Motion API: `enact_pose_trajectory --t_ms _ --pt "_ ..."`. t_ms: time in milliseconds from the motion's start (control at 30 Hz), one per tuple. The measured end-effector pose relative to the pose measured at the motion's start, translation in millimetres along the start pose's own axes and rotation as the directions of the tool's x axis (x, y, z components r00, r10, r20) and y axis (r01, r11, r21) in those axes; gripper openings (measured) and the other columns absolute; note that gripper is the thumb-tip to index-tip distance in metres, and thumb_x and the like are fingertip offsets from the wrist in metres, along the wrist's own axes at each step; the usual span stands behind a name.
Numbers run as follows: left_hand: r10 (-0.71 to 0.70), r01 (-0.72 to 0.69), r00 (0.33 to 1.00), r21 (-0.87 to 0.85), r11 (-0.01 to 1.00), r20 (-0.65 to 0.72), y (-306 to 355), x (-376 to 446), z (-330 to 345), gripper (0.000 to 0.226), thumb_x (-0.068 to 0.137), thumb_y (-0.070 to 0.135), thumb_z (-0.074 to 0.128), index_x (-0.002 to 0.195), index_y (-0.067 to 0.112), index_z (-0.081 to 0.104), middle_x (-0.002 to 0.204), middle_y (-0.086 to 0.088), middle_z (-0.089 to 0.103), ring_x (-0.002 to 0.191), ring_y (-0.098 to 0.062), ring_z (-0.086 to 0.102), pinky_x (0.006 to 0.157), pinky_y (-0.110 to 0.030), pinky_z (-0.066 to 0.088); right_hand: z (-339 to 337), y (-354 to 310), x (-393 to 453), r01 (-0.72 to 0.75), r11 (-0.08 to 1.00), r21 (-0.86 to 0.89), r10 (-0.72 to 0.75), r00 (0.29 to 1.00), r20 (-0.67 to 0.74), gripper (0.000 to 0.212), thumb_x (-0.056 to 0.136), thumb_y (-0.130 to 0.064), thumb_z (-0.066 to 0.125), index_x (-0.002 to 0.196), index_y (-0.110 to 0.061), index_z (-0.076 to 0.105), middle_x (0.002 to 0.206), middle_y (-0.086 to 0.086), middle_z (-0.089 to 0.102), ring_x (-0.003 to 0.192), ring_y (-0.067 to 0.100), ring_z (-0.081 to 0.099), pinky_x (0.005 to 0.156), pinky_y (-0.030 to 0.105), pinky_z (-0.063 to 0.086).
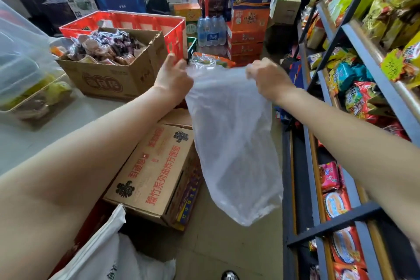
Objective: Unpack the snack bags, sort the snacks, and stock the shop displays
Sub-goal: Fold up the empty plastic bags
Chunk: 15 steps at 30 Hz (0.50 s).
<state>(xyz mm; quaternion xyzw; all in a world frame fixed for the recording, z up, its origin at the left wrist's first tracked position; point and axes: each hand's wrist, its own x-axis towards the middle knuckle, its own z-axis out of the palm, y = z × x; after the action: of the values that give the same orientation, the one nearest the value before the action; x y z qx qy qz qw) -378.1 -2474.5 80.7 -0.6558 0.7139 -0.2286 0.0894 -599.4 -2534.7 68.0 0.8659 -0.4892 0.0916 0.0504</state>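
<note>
A clear plastic bag (234, 138) hangs limp in front of me, and nothing shows inside it. My left hand (173, 77) pinches its top left corner and my right hand (268, 79) grips its top right corner, stretching the mouth between them. An open cardboard box (109, 79) of wrapped snacks stands on the white counter (34, 141) to the left. On my right, the metal display shelves (354, 36) hold many colourful snack packets.
A red crate (175, 29) stands behind the snack box. A closed noodle carton (154, 173) sits on the floor below the bag. A clear bag over a tray (27, 88) lies far left. Stacked cartons and bottled water (211, 32) fill the back. A white sack (109, 254) lies near my feet.
</note>
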Motion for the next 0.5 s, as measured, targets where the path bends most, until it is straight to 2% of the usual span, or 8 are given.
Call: enact_pose_trajectory --t_ms 67,100,233,300,367,400,467,500 --pt "0.117 -0.114 0.889 -0.032 0.993 0.443 4.9 -3.0 14.0 0.027 0.086 0.016 0.06 0.113 0.016 0.063 0.116 -0.006 0.059 0.114 -0.025 0.049 0.092 -0.028 0.036 7.5 -13.9 -5.6 -0.045 0.991 0.128 -0.037 0.818 0.575 0.025 0.084 0.008 0.054 0.097 -0.008 0.068 0.102 0.014 0.068 0.084 0.023 0.063 0.073 0.031 0.052" --pt "0.111 -0.112 0.859 -0.029 0.993 0.5 4.3 -5.9 14.1 0.023 0.088 0.017 0.058 0.11 0.015 0.064 0.112 -0.005 0.06 0.114 -0.024 0.049 0.098 -0.033 0.032 8.7 -20.3 -9.5 -0.095 0.979 0.178 -0.041 0.768 0.64 0.025 0.082 0.008 0.055 0.094 -0.009 0.069 0.1 0.013 0.069 0.08 0.02 0.064 0.071 0.029 0.053" --pt "-0.009 -0.009 0.979 0.084 0.996 0.206 -12.8 1.8 12.8 0.029 0.09 0.004 0.049 0.114 0.014 0.061 0.114 -0.008 0.061 0.125 -0.025 0.038 0.112 -0.045 0.013 3.3 -29.4 -0.4 -0.193 0.963 0.188 0.192 0.981 0.025 0.029 0.087 0.008 0.043 0.105 -0.005 0.061 0.109 0.015 0.062 0.1 0.031 0.059 0.076 0.032 0.044" --pt "-0.009 -0.024 0.965 0.123 0.992 0.261 -14.6 3.6 8.3 0.031 0.09 0.006 0.05 0.117 0.016 0.06 0.123 -0.008 0.059 0.127 -0.025 0.038 0.113 -0.046 0.01 -1.0 -35.4 4.6 -0.173 0.959 0.225 0.101 0.948 0.302 0.028 0.086 0.009 0.049 0.11 -0.003 0.056 0.108 0.014 0.059 0.096 0.03 0.059 0.07 0.033 0.046" --pt "-0.04 0.008 0.964 0.122 0.992 0.264 -18.1 3.8 6.8 0.03 0.088 0.004 0.053 0.115 0.013 0.061 0.123 -0.009 0.06 0.128 -0.026 0.038 0.114 -0.048 0.009 -4.8 -40.2 1.8 -0.306 0.874 0.377 -0.016 0.757 0.654 0.034 0.084 0.009 0.058 0.115 -0.002 0.054 0.103 0.01 0.056 0.088 0.023 0.058 0.064 0.027 0.05" --pt "-0.054 0.028 0.973 0.119 0.992 0.223 -21.7 3.2 7.4 0.029 0.087 0.002 0.054 0.113 0.013 0.063 0.119 -0.009 0.061 0.127 -0.026 0.038 0.114 -0.049 0.008 -4.9 -39.2 3.8 -0.335 0.844 0.419 -0.007 0.774 0.634 0.036 0.084 0.008 0.06 0.117 -0.004 0.053 0.104 0.009 0.055 0.089 0.022 0.057 0.065 0.026 0.049" --pt "-0.038 0.026 0.995 0.119 0.993 0.095 -25.2 0.6 7.3 0.028 0.087 0.0 0.053 0.107 0.014 0.065 0.11 -0.008 0.064 0.124 -0.026 0.04 0.114 -0.048 0.009 -3.4 -34.6 6.6 -0.287 0.907 0.309 0.236 0.952 0.194 0.038 0.086 0.008 0.051 0.121 -0.006 0.047 0.11 0.015 0.057 0.097 0.03 0.058 0.07 0.032 0.047" --pt "-0.016 0.011 0.999 0.129 0.992 0.04 -24.4 -0.3 6.9 0.027 0.087 0.0 0.053 0.106 0.014 0.066 0.107 -0.007 0.065 0.124 -0.026 0.041 0.114 -0.047 0.01 -6.1 -35.4 6.3 -0.313 0.928 0.2 0.317 0.948 0.012 0.041 0.086 0.01 0.046 0.124 -0.005 0.044 0.111 0.019 0.059 0.099 0.035 0.059 0.073 0.035 0.045"
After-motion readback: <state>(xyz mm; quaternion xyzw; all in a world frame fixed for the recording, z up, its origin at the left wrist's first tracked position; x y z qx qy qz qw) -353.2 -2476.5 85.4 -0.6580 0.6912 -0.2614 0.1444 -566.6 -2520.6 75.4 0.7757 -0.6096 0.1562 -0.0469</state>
